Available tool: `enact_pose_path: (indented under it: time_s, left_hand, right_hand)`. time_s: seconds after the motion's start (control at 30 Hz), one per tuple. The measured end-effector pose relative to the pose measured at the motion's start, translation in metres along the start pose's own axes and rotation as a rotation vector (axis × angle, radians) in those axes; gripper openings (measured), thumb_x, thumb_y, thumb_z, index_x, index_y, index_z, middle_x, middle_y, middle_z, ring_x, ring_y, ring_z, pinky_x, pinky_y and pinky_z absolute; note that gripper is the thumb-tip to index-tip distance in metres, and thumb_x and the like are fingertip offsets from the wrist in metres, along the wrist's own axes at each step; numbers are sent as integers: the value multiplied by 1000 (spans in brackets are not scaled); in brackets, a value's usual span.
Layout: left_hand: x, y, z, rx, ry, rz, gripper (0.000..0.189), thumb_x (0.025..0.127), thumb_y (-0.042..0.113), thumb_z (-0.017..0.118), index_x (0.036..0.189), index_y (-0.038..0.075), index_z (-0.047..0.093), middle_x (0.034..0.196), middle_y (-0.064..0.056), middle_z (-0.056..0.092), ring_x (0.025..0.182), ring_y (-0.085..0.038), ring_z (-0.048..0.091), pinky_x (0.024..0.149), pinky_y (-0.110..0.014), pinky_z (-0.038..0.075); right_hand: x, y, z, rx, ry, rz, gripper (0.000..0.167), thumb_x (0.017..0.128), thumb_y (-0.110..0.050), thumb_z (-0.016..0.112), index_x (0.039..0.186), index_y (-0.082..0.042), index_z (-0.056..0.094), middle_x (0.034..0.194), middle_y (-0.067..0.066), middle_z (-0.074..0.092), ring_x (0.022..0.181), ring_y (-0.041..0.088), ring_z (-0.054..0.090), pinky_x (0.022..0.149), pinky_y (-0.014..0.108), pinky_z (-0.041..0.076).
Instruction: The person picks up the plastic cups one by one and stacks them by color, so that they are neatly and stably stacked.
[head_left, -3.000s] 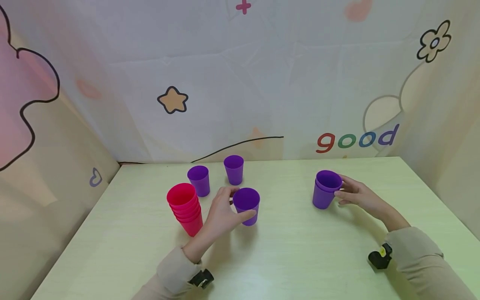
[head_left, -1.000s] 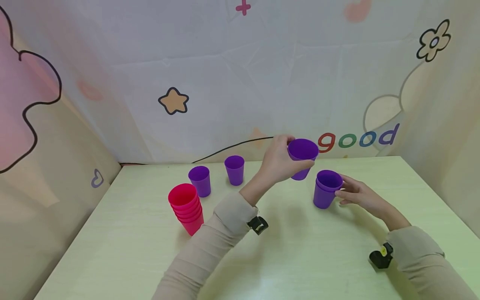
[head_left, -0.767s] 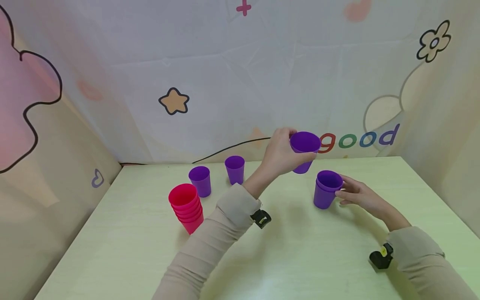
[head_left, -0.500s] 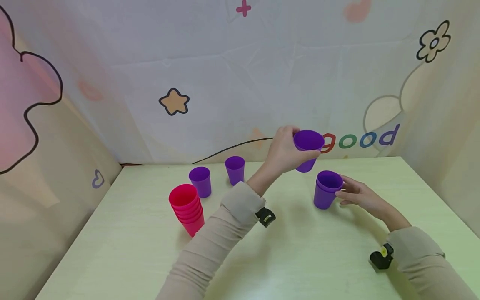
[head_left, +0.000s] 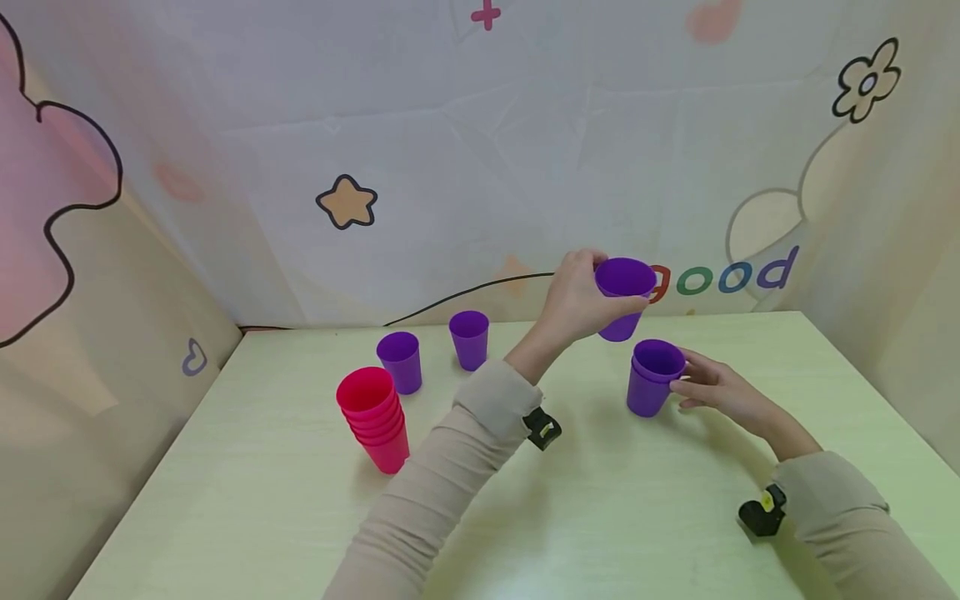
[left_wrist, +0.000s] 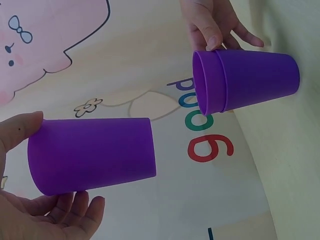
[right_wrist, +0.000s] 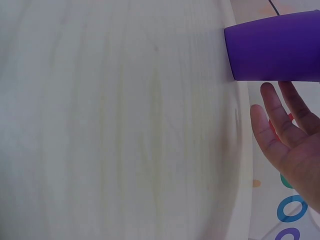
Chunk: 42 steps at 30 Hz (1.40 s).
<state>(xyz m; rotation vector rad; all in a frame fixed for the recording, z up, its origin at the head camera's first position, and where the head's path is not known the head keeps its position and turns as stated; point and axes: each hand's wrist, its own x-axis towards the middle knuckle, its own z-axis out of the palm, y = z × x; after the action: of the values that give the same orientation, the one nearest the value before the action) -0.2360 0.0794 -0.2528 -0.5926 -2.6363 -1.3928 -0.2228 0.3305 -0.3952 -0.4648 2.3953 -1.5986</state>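
nearest to me, at the lower edge of the head view, two rolled beige sleeves [head_left: 427, 492] reach over a pale green table [head_left: 225, 508], each with a black wrist mount [head_left: 542, 428] at the cuff. left of centre stands a nested red cup stack [head_left: 375, 425], several rims showing, mouths up, just beside the nearer sleeve.

right of centre, a nested pair of purple cups [head_left: 649, 392] stands upright on the table. the right hand [head_left: 727, 400] is at its right side: fingers relaxed and spread, thumb touching near the rim; how firmly it bears on the cups i cannot tell.

above and slightly left of that pair, the left hand [head_left: 581, 296] pinches a single purple cup [head_left: 619, 321] between thumb and fingers. this cup is off the table, mouth up, apart from the pair below.

farther back, left of centre, two loose purple cups [head_left: 405, 371] stand upright near each other. behind everything hangs a printed backdrop [head_left: 487, 167] with an orange star [head_left: 347, 202] at upper left and the word "good" [head_left: 735, 277] at right, its first letter partly covered by the raised cup.
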Motion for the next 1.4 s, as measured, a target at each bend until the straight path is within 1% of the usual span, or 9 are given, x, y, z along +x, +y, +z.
enact_pose_path:
  time_s: [0.13,0.3,0.37,0.47,0.73,0.93,1.03,1.27,1.4]
  left_hand:
    - [2,-1,4,-31,-14,-2,62,73,30,75,121,5,46,108,-2,48,94,-13,47,67,-18,44]
    - [5,-5,11,-51,-31,0,62,72,31,76,121,6,47,108,-1,47,94,-12,46,68,-18,44]
    - [7,-7,15,-53,-36,-2,62,72,32,76,121,6,47,108,0,47,95,-11,46,68,-18,44]
    - [9,-9,20,-49,-44,-2,62,71,33,76,120,7,48,108,1,48,95,-11,46,69,-18,44]
    - [12,-15,24,-36,-56,1,61,73,33,75,120,8,47,107,1,48,97,-11,44,69,-18,44]
    - [14,-18,29,-64,-58,2,61,72,32,76,120,7,47,108,1,47,95,-11,46,69,-18,44]
    - [14,-18,32,-77,-60,4,61,72,31,76,119,6,48,107,0,48,93,-11,47,68,-17,44]
    - [13,-17,39,-92,-74,6,60,72,30,76,119,6,48,105,0,49,92,-10,47,68,-16,44]
    - [11,-15,43,-90,-87,12,60,72,31,76,120,7,48,106,1,49,94,-10,47,69,-16,44]
  right_hand:
    - [1,0,0,7,-1,-3,60,94,-16,49,141,4,18,123,15,47,96,4,55,79,37,50]
    - [1,2,0,26,-6,-14,60,94,-15,50,141,6,18,113,-6,53,96,5,56,78,35,51]
    - [1,2,0,32,-8,-15,60,94,-15,50,140,6,18,110,-11,53,96,5,56,78,34,51]
    - [1,2,-1,32,-8,-14,61,94,-15,50,141,6,17,111,-11,52,96,4,56,78,34,51]
    - [0,0,0,25,-8,-15,61,94,-16,50,140,6,17,111,-9,52,96,4,56,79,34,50]
    - [-1,-1,0,18,-9,-15,61,94,-16,50,141,6,17,113,-6,51,96,4,55,79,35,50]
    - [-1,-1,0,7,-9,-10,61,94,-16,49,141,4,17,118,-1,50,97,3,55,80,35,50]
    - [-1,-3,1,2,-11,0,61,95,-17,49,142,3,15,129,23,41,97,2,54,80,36,50]
    - [-1,-4,0,13,-14,8,64,95,-17,49,142,4,13,132,29,35,97,1,54,81,36,50]
